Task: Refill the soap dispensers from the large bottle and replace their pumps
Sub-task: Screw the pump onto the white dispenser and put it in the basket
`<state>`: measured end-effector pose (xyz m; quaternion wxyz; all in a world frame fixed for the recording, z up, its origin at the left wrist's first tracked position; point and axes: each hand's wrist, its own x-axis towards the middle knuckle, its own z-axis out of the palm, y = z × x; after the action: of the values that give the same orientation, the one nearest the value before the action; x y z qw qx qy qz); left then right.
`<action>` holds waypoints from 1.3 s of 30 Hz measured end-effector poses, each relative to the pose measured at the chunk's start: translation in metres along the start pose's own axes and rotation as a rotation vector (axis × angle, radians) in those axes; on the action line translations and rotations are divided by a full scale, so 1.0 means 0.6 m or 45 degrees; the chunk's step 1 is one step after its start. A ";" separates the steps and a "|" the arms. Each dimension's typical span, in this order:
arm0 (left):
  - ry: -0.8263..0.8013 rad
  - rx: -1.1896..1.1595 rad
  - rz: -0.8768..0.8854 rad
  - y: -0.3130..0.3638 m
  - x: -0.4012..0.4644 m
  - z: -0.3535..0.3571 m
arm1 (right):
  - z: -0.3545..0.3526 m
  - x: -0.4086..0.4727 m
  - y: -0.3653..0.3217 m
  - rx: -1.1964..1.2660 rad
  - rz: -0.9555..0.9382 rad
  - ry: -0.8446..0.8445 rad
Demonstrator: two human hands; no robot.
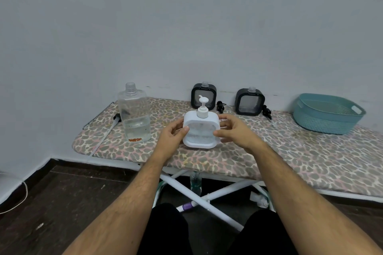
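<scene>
A white soap dispenser stands upright on an ironing board covered in leopard-print fabric. It is a squat, square bottle with rounded corners, a smooth opaque plastic frame and a translucent front panel. Its white pump is fitted on top.

The left hand cups the dispenser's left side, thumb on the front panel. The right hand is loosely open at its right side, thumb near the front; whether the fingers touch it cannot be told.

To the left of the white dispenser stands a large clear bottle, tall and rectangular, uncapped, with clear liquid low in it. A black pump with a long white tube lies just left of that bottle.

Behind the white dispenser, against the wall, stand two black square dispensers with open threaded necks. A black pump lies beside each; the second is further right.

Far to the right sits a teal ribbed plastic basket.
</scene>
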<state>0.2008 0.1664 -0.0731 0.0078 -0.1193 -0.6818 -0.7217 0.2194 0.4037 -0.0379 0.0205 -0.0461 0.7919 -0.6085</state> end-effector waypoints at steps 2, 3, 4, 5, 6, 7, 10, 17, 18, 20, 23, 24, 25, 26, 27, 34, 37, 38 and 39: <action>-0.057 0.002 0.016 0.010 0.007 0.024 | -0.026 -0.009 -0.006 -0.026 -0.013 0.015; -0.085 0.003 0.025 0.013 0.011 0.037 | -0.040 -0.014 -0.009 -0.038 -0.017 0.026; -0.106 0.001 0.031 0.016 0.016 0.052 | -0.054 -0.019 -0.012 -0.050 -0.022 0.042; -0.120 -0.007 0.034 0.019 0.021 0.065 | -0.067 -0.024 -0.015 -0.060 -0.027 0.060; -0.136 -0.016 0.040 0.023 0.027 0.081 | -0.083 -0.029 -0.018 -0.068 -0.035 0.084; -0.153 -0.024 0.050 0.027 0.033 0.098 | -0.099 -0.035 -0.020 -0.074 -0.043 0.109; -0.217 -0.028 0.076 0.040 0.053 0.151 | -0.146 -0.053 -0.026 -0.078 -0.067 0.196; -0.346 -0.052 0.081 0.065 0.110 0.296 | -0.269 -0.093 -0.030 -0.060 -0.108 0.434; -0.364 -0.060 0.079 0.067 0.118 0.318 | -0.287 -0.098 -0.028 -0.057 -0.115 0.470; -0.392 -0.086 0.068 0.070 0.133 0.359 | -0.321 -0.107 -0.023 -0.052 -0.124 0.530; -0.433 -0.103 0.072 0.074 0.158 0.422 | -0.372 -0.115 -0.013 -0.053 -0.123 0.621; -0.444 -0.099 0.071 0.075 0.167 0.444 | -0.389 -0.117 -0.011 -0.060 -0.122 0.652; -0.446 -0.092 0.068 0.077 0.175 0.463 | -0.403 -0.120 -0.008 -0.064 -0.120 0.682; -0.450 -0.086 0.066 0.078 0.186 0.486 | -0.420 -0.121 -0.004 -0.066 -0.118 0.719; -0.452 -0.083 0.066 0.079 0.196 0.508 | -0.437 -0.123 -0.001 -0.069 -0.115 0.756; -0.492 -0.083 0.080 0.073 0.260 0.660 | -0.546 -0.117 0.031 -0.170 -0.057 0.990; -0.474 -0.009 0.065 0.059 0.290 0.711 | -0.583 -0.107 0.048 -0.238 -0.035 1.058; -0.472 0.013 0.060 0.054 0.299 0.727 | -0.594 -0.103 0.053 -0.258 -0.028 1.076; -0.477 0.028 0.046 0.049 0.309 0.744 | -0.604 -0.098 0.057 -0.279 -0.023 1.094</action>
<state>0.0981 0.6324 0.0081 -0.1051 -0.2638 -0.6768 -0.6792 0.2441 0.7670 0.0212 -0.3209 0.2024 0.7879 -0.4850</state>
